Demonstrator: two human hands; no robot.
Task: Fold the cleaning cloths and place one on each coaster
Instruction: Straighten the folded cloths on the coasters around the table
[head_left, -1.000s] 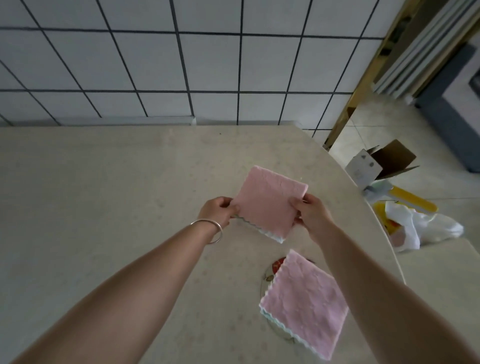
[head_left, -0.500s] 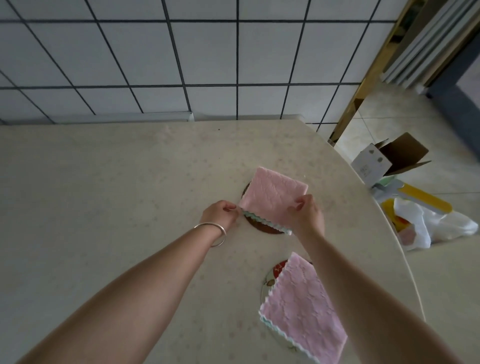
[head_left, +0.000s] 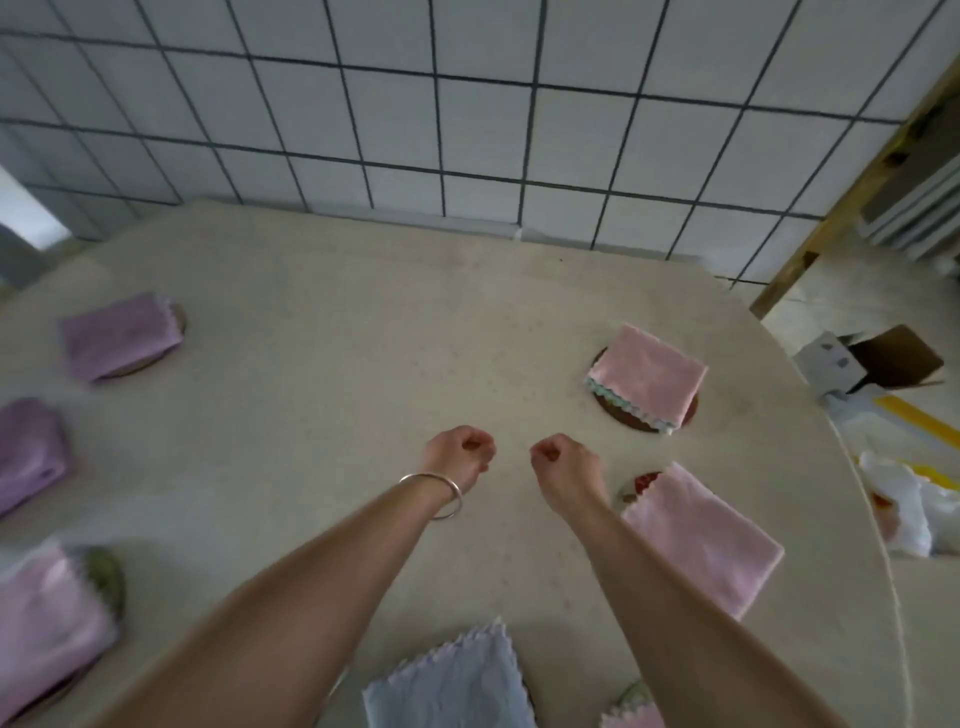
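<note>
Cleaning cloths lie folded about the pale bench, most of them on coasters. The far pink cloth sits on a dark round coaster at the right, its scalloped edge toward the camera. Nearer on the right, a second pink cloth covers most of a patterned coaster. On the left, a purple cloth rests on a coaster by the wall side, another purple cloth lies at the frame's edge, and a pale pink cloth covers a green-rimmed coaster. A blue cloth lies at the bottom between the forearms.

Both arms reach forward over the bench's middle, side by side and apart. The left hand, a silver bangle at its wrist, has its grip curled into a loose fist with nothing in it. The right hand is curled likewise and empty, near the patterned coaster but not touching it.

Beyond the bench's right edge, a cardboard box and a white plastic bag lie on the floor. A tiled wall stands behind.
</note>
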